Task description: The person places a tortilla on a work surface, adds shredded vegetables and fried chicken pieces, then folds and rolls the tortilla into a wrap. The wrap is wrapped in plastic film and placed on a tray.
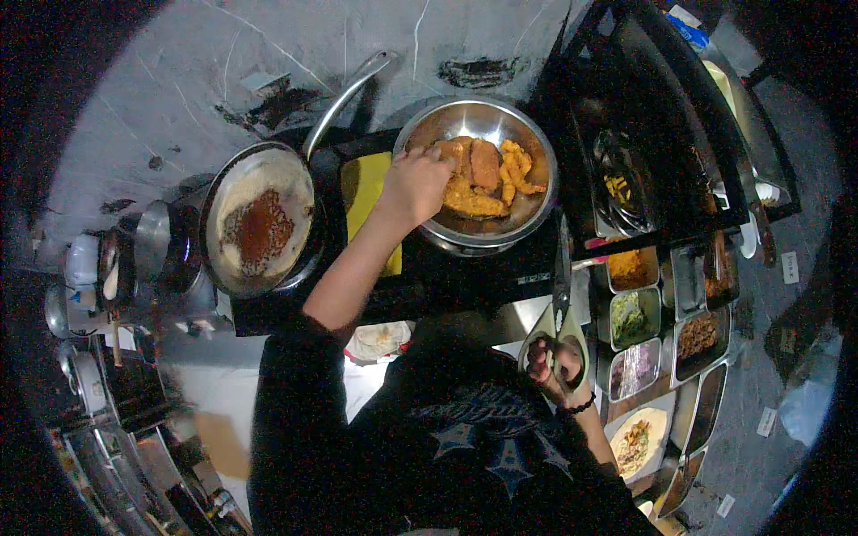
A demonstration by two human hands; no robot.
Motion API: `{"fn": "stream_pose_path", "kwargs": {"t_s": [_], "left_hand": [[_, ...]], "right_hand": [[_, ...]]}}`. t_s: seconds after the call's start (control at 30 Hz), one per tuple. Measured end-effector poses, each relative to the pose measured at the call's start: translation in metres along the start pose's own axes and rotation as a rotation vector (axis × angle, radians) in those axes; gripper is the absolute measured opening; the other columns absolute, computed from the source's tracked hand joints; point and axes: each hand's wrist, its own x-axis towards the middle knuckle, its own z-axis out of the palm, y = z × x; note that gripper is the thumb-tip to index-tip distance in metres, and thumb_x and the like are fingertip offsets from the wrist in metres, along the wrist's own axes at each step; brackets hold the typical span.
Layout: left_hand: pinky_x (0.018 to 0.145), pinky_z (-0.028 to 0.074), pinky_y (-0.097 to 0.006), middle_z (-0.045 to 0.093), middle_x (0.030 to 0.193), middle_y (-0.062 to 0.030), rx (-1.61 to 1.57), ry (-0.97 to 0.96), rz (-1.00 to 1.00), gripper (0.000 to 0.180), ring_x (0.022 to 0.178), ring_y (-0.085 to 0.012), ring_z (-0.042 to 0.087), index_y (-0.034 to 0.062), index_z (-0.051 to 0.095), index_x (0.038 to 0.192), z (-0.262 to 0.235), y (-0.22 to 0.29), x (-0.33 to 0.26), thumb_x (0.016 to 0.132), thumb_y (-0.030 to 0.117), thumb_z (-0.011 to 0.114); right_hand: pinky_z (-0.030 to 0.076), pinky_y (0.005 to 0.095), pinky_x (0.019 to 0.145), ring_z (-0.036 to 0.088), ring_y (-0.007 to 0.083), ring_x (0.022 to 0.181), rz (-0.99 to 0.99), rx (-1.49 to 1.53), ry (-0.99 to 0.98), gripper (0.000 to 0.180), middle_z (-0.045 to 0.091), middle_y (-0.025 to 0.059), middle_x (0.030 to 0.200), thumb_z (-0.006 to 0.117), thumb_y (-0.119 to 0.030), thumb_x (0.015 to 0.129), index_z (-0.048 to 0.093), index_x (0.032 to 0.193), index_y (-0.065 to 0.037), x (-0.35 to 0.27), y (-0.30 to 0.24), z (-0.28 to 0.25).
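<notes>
My left hand (416, 183) reaches over the left rim of a steel bowl (543, 147). Its fingers are bent closed around a brown fried piece of food (453, 154), and the fingertips are partly hidden. Several more orange-brown fried pieces (483, 205) lie beside it in the bowl. My right hand (559, 366) has its fingers through the pale green handles of a pair of scissors (561, 308). The dark blades point away from me, just right of the bowl, and look nearly closed.
Left of the bowl are a yellow board (362, 192) and a long-handled frying pan (299, 201) with a reddish-brown patch inside. At the right stand metal trays of shredded food (635, 317) and a topped flatbread (639, 442). A black-framed case (661, 116) rises behind them.
</notes>
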Motion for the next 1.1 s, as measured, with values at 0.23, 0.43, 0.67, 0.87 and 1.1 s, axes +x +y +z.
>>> {"fn": "stream_pose_path", "kwargs": {"t_s": [0.23, 0.43, 0.67, 0.87, 1.1], "left_hand": [[0.094, 0.042, -0.046, 0.064, 0.108, -0.0046, 0.199, 0.006, 0.257, 0.063, 0.111, -0.0234, 0.057, 0.0134, 0.058, 0.111, 0.019, -0.002, 0.012, 0.055, 0.025, 0.085], [0.095, 0.041, -0.046, 0.064, 0.106, -0.0012, 0.403, 0.085, 0.415, 0.033, 0.108, -0.0219, 0.058, 0.017, 0.059, 0.11, 0.009, -0.011, 0.021, 0.078, 0.025, 0.066], [0.1, 0.037, -0.046, 0.064, 0.107, 0.0024, 0.569, 0.182, 0.433, 0.026, 0.113, -0.0201, 0.054, 0.0207, 0.058, 0.114, -0.021, -0.019, 0.032, 0.09, 0.019, 0.048], [0.098, 0.039, -0.041, 0.063, 0.11, 0.0049, 0.526, 0.24, 0.576, 0.025, 0.109, -0.014, 0.054, 0.0194, 0.059, 0.111, -0.043, -0.031, 0.042, 0.086, 0.019, 0.052], [0.096, 0.039, -0.04, 0.063, 0.107, 0.0039, 0.395, 0.4, 0.745, 0.023, 0.105, -0.014, 0.055, 0.0167, 0.061, 0.104, -0.05, -0.051, 0.045, 0.083, 0.02, 0.055]], "right_hand": [[0.041, 0.0361, 0.103, 0.053, 0.0242, 0.12, -0.104, -0.077, -0.095, 0.057, 0.053, 0.0108, 0.133, 0.051, -0.039, 0.099, 0.039, 0.14, -0.001, 0.016, 0.028, -0.111], [0.036, 0.0375, 0.105, 0.052, 0.0272, 0.116, 0.027, -0.826, -0.092, 0.087, 0.05, 0.0146, 0.13, 0.067, -0.049, 0.086, 0.028, 0.145, 0.001, 0.008, -0.084, 0.005], [0.04, 0.0424, 0.1, 0.054, 0.0365, 0.113, -0.359, -2.036, 0.128, 0.087, 0.055, 0.025, 0.12, 0.078, -0.041, 0.073, 0.034, 0.133, 0.006, 0.032, -0.185, 0.103], [0.036, 0.0454, 0.104, 0.053, 0.0384, 0.114, -0.534, -2.554, 0.268, 0.073, 0.056, 0.025, 0.116, 0.071, -0.042, 0.076, 0.041, 0.124, 0.004, 0.103, -0.199, 0.129], [0.038, 0.0464, 0.103, 0.053, 0.0411, 0.115, -0.316, -2.663, 0.153, 0.075, 0.053, 0.0272, 0.125, 0.073, -0.045, 0.075, 0.041, 0.122, 0.004, 0.116, -0.208, 0.148]]}}
